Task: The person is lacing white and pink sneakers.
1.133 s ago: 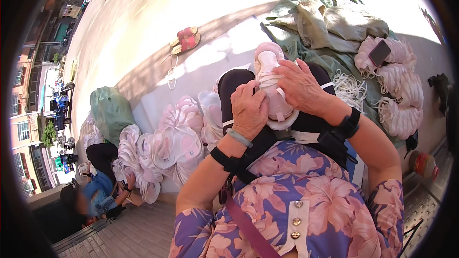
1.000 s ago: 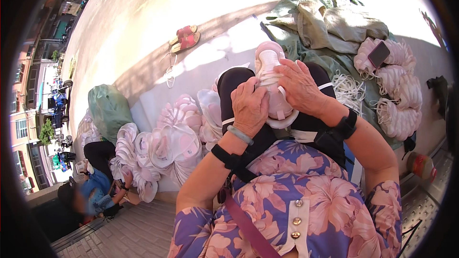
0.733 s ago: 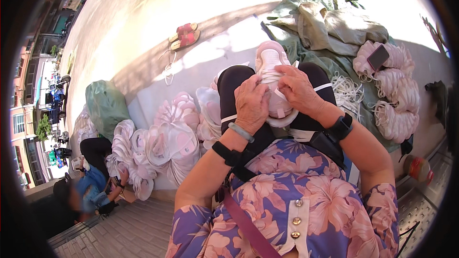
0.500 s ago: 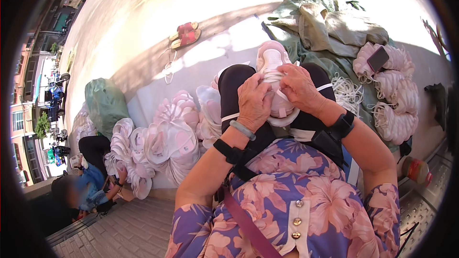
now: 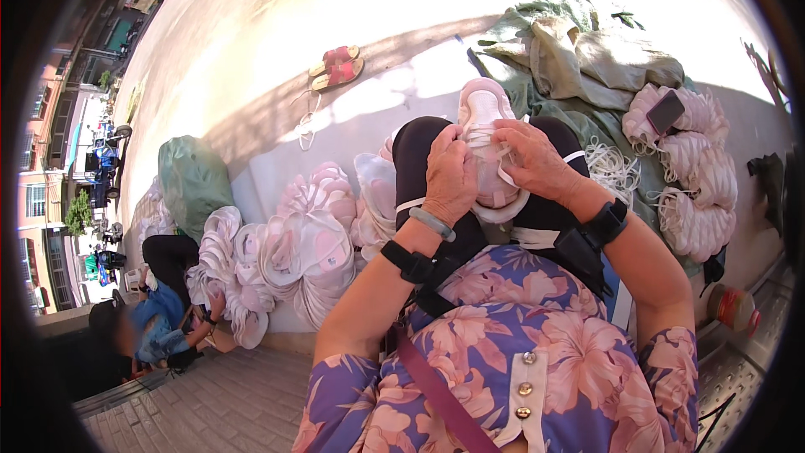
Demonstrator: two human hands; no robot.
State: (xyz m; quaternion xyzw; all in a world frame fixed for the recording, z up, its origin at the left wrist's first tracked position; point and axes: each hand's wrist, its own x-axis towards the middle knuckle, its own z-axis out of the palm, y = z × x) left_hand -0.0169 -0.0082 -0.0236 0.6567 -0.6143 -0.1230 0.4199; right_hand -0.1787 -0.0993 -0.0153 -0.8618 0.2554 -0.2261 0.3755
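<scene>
A pink and white sneaker upper [image 5: 485, 105] rests between my knees, its rounded toe pointing away from me and its heel toward my body. White shoelace [image 5: 480, 136] crosses its front, and a loose loop hangs by my right fingers. My left hand [image 5: 451, 172] is closed at the left side of the lacing, fingertips pinched against the upper; exactly what lies under them is hidden. My right hand [image 5: 541, 161] is closed at the other side, thumb and fingers pinching the shoelace.
Stacked uppers [image 5: 306, 256] lie to my left, beside a green sack [image 5: 193, 184]. A co-worker [image 5: 163, 323] sits beyond. On my right are loose white laces [image 5: 612, 169], bundled uppers [image 5: 700, 172] with a phone [image 5: 665, 111], and crumpled sacks [image 5: 604, 59]. Red sandals [image 5: 337, 69] stand ahead.
The view has shifted slightly. My right fingers have moved a little over the lacing and the lace loop beside them has changed shape. Both hands stay on the upper.
</scene>
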